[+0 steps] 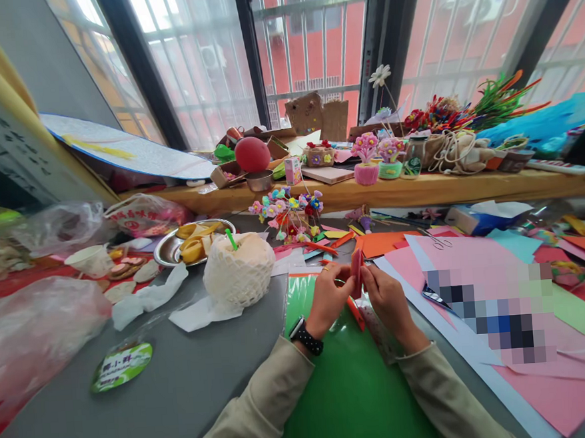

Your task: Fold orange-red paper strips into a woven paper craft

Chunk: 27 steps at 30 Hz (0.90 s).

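Observation:
Over the top part of a green sheet [354,388], my two hands meet at a small piece of folded pinkish-red paper [357,271] held upright. My left hand [330,293], with a watch on its wrist, is closed on the paper's left side, thumb and finger pinching. From the right, my right hand [388,302] pinches the same paper near its edge. Below the hands lies an orange strip [355,313], partly hidden by them. Scraps of coloured paper [338,234] lie just beyond my fingers.
Left stands a coconut [240,266] in white foam netting with a green straw, near a metal bowl [161,248] of fruit peel. Right are pink sheets [476,259] and scissors [437,239]. Behind, a bunch of small craft flowers [289,212] stands before a crowded wooden ledge [196,202].

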Tool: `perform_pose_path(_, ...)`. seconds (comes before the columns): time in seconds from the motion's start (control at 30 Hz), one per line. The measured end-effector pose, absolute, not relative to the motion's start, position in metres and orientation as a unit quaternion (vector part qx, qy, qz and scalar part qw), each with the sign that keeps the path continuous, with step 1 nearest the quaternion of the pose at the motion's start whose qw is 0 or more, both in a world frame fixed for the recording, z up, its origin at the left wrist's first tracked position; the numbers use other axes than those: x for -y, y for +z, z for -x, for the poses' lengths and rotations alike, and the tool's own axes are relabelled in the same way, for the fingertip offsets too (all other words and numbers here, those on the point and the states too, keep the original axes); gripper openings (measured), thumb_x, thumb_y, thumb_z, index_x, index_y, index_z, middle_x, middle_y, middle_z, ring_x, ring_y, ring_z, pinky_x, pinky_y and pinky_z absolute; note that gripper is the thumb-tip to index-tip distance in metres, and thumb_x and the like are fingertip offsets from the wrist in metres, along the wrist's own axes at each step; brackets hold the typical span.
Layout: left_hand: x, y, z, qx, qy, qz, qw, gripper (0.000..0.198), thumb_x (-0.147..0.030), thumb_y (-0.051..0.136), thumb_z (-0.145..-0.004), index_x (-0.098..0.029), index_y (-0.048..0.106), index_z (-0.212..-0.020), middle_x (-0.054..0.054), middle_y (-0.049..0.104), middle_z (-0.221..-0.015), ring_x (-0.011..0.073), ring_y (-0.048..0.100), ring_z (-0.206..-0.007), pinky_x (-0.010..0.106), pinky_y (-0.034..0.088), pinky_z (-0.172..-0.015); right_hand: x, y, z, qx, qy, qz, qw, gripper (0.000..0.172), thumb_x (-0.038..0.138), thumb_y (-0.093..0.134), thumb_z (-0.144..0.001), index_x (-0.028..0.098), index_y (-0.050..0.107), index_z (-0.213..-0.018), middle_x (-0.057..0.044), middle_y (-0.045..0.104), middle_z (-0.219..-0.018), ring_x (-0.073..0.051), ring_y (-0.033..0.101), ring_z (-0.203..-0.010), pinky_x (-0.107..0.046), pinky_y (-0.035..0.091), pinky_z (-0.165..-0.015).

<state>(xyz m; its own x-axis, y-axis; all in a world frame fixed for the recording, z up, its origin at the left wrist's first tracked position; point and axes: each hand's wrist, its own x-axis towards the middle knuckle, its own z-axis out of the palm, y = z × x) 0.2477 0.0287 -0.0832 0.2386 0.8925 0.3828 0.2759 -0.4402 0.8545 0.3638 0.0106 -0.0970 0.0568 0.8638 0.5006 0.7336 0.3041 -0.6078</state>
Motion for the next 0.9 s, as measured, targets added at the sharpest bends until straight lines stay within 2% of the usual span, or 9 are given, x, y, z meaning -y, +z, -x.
perform_pose_path(0.13, -0.028, -0.083, -0.247, -0.415, 0.473, -0.709, 0.319, 0.014, -0.022, 0.048, -0.068, -0.014, 0.056, -0.077, 0.002, 0.052, -0.073, 0.0091, 0.051, -0.064, 0.019, 0.043, -0.055, -0.011, -0.097, -0.363, 0.692, 0.087, 0.57, 0.434, 0.028, 0.031, 0.029, -0.081, 0.017, 0.049, -0.067, -0.001, 0.053, -0.058, -0.011, 0.047, -0.052, -0.02, 0.032, -0.051)
perform_pose_path(0.23, -0.03, -0.084, -0.247, -0.405, 0.472, -0.699, 0.353, 0.016, -0.024, 0.05, -0.067, -0.014, 0.057, -0.078, 0.002, 0.053, -0.075, 0.0097, 0.051, -0.065, 0.02, 0.043, -0.057, -0.011, -0.097, -0.364, 0.683, 0.094, 0.575, 0.441, 0.026, 0.029, 0.032, -0.08, 0.016, 0.052, -0.07, -0.002, 0.055, -0.061, -0.012, 0.049, -0.053, -0.02, 0.033, -0.051)
perform_pose_path(0.43, -0.036, -0.087, -0.245, -0.346, 0.45, -0.594, 0.57, 0.028, -0.03, 0.057, -0.062, -0.012, 0.055, -0.082, 0.005, 0.056, -0.077, 0.0136, 0.053, -0.07, 0.026, 0.042, -0.064, -0.01, -0.093, -0.367, 0.667, 0.122, 0.576, 0.457, 0.026, 0.029, 0.033, -0.079, 0.015, 0.054, -0.072, -0.001, 0.055, -0.057, -0.011, 0.048, -0.05, -0.02, 0.033, -0.048)
perform_pose_path(0.5, -0.037, -0.088, -0.245, -0.339, 0.448, -0.563, 0.606, 0.028, -0.03, 0.06, -0.059, -0.011, 0.055, -0.079, 0.005, 0.057, -0.076, 0.0137, 0.053, -0.069, 0.027, 0.042, -0.065, -0.01, -0.093, -0.368, 0.668, 0.133, 0.571, 0.457, 0.026, 0.029, 0.034, -0.079, 0.015, 0.054, -0.071, -0.001, 0.054, -0.055, -0.011, 0.048, -0.049, -0.02, 0.033, -0.048)
perform_pose_path(0.63, -0.036, -0.091, -0.244, -0.329, 0.461, -0.543, 0.62, 0.027, -0.029, 0.063, -0.056, -0.011, 0.056, -0.075, 0.004, 0.057, -0.075, 0.0127, 0.053, -0.069, 0.026, 0.04, -0.067, -0.011, -0.094, -0.367, 0.667, 0.148, 0.567, 0.46, 0.024, 0.029, 0.036, -0.077, 0.015, 0.053, -0.069, -0.001, 0.054, -0.057, -0.012, 0.048, -0.051, -0.02, 0.034, -0.049)
perform_pose_path(0.9, -0.037, -0.096, -0.246, -0.347, 0.463, -0.562, 0.592, 0.029, -0.028, 0.061, -0.058, -0.012, 0.056, -0.082, 0.005, 0.058, -0.076, 0.0121, 0.053, -0.069, 0.025, 0.04, -0.066, -0.011, -0.096, -0.369, 0.659, 0.15, 0.56, 0.478, 0.022, 0.03, 0.04, -0.075, 0.015, 0.054, -0.067, -0.003, 0.056, -0.066, -0.013, 0.05, -0.059, -0.022, 0.037, -0.055)
